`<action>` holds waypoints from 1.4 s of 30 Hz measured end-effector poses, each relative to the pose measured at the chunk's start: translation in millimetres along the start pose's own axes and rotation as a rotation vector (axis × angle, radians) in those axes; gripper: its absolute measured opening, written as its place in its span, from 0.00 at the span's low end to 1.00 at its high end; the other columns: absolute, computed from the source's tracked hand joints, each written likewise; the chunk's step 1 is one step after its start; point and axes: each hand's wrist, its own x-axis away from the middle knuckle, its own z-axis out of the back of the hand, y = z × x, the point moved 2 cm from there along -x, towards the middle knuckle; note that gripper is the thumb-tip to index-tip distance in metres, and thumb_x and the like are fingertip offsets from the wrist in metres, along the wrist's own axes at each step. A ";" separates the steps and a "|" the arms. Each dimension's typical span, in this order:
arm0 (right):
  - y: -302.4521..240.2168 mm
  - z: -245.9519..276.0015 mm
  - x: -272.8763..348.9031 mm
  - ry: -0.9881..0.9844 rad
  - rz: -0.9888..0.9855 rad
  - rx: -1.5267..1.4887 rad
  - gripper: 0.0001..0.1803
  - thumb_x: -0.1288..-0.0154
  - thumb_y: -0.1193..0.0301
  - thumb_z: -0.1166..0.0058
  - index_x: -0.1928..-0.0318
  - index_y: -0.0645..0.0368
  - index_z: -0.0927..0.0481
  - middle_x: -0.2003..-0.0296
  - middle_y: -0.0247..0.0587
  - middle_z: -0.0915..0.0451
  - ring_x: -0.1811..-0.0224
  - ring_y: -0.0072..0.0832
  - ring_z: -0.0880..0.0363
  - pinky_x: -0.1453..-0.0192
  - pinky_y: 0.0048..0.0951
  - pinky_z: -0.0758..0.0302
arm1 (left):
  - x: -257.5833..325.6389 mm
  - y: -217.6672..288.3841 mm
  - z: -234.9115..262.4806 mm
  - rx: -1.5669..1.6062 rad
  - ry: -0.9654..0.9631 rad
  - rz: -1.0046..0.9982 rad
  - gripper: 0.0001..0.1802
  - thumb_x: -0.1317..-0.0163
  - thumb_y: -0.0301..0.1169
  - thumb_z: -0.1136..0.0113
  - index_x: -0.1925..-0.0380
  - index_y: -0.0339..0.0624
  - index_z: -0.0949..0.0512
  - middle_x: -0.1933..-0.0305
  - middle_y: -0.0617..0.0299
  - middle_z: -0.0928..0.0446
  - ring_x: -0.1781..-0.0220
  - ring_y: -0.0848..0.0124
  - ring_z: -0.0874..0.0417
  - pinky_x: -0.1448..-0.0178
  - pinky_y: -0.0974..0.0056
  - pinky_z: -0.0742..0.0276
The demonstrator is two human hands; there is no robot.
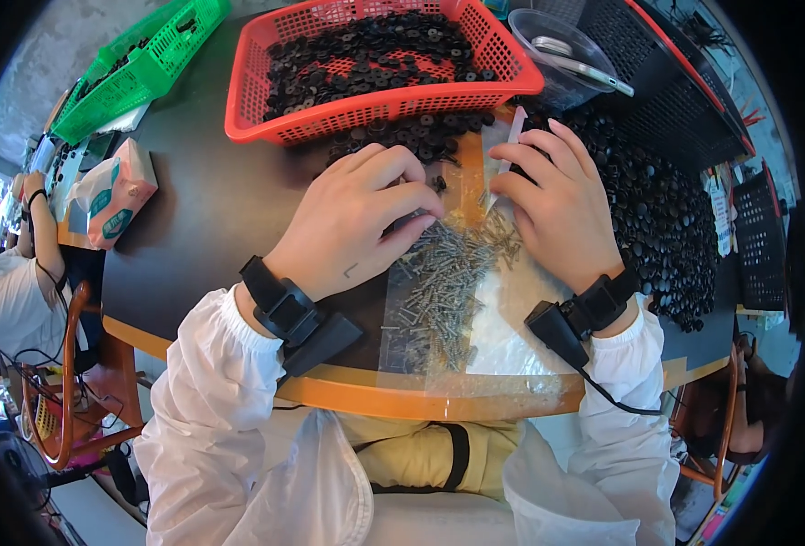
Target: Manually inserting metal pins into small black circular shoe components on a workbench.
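Observation:
My left hand [357, 218] is closed, thumb and index finger pressed together beside a heap of small metal screws or pins [439, 291]. Whatever the pinch holds is hidden. A tiny black piece [438, 184] shows just beyond its fingers. Across the heap, my right hand [557, 196] has its fingers curved and apart. Its fingertips reach over a narrow whitish strip [514, 127]; whether they grip it I cannot tell. Loose black washer-like discs [421, 126] lie between the hands and a red basket [375, 102], which holds many more.
Black round caps [657, 237] are piled right of my right hand, below a black mesh basket [648, 82]. A clear tub [557, 86] holds metal tools. At left are a tissue pack [122, 196], a green basket [139, 86] and a seated person [25, 296].

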 end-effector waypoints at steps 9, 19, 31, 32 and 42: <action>1.2 -2.9 2.4 -0.019 0.039 -0.133 0.11 0.51 0.77 0.40 0.63 0.55 0.16 0.61 0.30 0.18 0.48 0.32 0.25 0.27 0.43 0.36 | 0.8 0.4 1.5 -0.022 -0.009 0.014 0.09 0.48 0.24 0.31 0.66 0.46 0.18 0.64 0.63 0.27 0.61 0.61 0.24 0.57 0.60 0.26; -5.8 -11.0 -1.7 -0.011 0.017 -0.182 0.14 0.50 0.77 0.40 0.60 0.55 0.15 0.64 0.32 0.19 0.51 0.34 0.25 0.29 0.44 0.35 | 1.0 -3.6 -0.5 -0.102 0.062 0.108 0.10 0.46 0.25 0.32 0.62 0.46 0.16 0.63 0.62 0.27 0.59 0.61 0.24 0.54 0.59 0.26; -19.2 -6.6 -2.5 0.114 -0.072 -0.215 0.13 0.54 0.77 0.38 0.64 0.55 0.14 0.66 0.31 0.21 0.56 0.35 0.26 0.39 0.42 0.30 | -4.3 -6.7 -14.8 -0.208 0.049 0.092 0.16 0.45 0.29 0.32 0.55 0.48 0.16 0.61 0.63 0.28 0.57 0.62 0.25 0.52 0.59 0.26; -18.5 -6.7 -2.5 0.114 -0.073 -0.216 0.13 0.54 0.77 0.38 0.64 0.55 0.14 0.66 0.31 0.21 0.56 0.35 0.26 0.39 0.42 0.30 | -4.2 -7.4 -14.3 -0.211 0.041 0.087 0.15 0.46 0.29 0.31 0.56 0.47 0.17 0.61 0.63 0.28 0.56 0.62 0.25 0.52 0.59 0.26; -16.6 -7.1 0.4 0.017 0.056 -0.260 0.10 0.48 0.74 0.44 0.65 0.50 0.14 0.66 0.28 0.21 0.56 0.32 0.25 0.37 0.41 0.31 | -0.3 -5.9 -5.3 0.136 0.098 0.340 0.11 0.44 0.25 0.30 0.60 0.40 0.19 0.64 0.64 0.21 0.64 0.73 0.20 0.58 0.68 0.24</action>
